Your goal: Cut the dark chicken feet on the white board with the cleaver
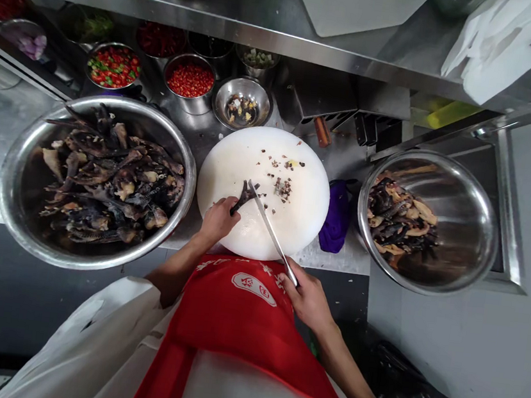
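Note:
On a round white cutting board, my left hand is closed around the leg end of a dark chicken foot, its toes spread away from me. My right hand grips the handle of a knife. The blade slants up to the left, and its tip lies at the toes; whether it touches them I cannot tell. Small dark cut-off bits lie scattered on the board's right half. Left of the board, a large steel basin holds a heap of dark chicken feet.
A second steel bowl at right contains more dark and yellowish pieces. A purple cloth lies beside the board. Behind stand tins of chopped red chilies, a small bowl and a knife rack. A steel shelf overhangs the back.

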A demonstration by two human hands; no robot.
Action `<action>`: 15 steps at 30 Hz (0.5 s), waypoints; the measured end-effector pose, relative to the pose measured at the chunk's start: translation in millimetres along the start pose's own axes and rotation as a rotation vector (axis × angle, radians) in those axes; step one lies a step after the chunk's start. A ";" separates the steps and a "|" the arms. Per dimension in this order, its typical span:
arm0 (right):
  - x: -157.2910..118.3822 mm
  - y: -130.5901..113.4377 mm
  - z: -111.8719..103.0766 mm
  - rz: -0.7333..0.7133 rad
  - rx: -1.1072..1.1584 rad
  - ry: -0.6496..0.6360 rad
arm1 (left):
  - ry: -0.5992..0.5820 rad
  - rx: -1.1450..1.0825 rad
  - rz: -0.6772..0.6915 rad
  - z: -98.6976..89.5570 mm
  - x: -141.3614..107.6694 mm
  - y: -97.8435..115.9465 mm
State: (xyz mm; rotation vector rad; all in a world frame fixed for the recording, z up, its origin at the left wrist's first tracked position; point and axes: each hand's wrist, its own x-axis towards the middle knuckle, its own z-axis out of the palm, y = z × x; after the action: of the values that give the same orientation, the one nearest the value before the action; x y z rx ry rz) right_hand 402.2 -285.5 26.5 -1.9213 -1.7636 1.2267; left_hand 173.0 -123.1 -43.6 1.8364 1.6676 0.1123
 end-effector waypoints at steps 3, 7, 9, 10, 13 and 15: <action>1.3 3.6 -3.3 -0.031 -0.135 -0.042 | -0.012 0.052 0.045 -2.9 -3.9 -4.6; -1.7 5.1 -10.2 -0.066 -0.293 -0.077 | -0.007 0.100 0.104 0.5 -7.1 -8.1; -5.0 4.2 -14.2 -0.070 -0.340 -0.094 | -0.003 0.127 0.124 2.2 -7.0 -8.6; -6.9 3.2 -16.1 -0.069 -0.352 -0.105 | -0.005 0.141 0.130 2.6 -6.6 -8.6; -11.5 -1.3 -19.7 -0.050 -0.350 -0.144 | -0.035 0.182 0.117 2.6 -5.4 -7.0; -12.4 -5.6 -19.1 -0.026 -0.331 -0.166 | -0.065 0.203 0.095 1.8 -5.4 -4.2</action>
State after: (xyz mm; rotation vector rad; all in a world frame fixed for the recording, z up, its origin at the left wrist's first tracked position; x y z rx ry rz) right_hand 413.1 -289.0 47.0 -2.0082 -2.1886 1.1752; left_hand 169.2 -128.9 -45.2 2.0478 1.5966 -0.0787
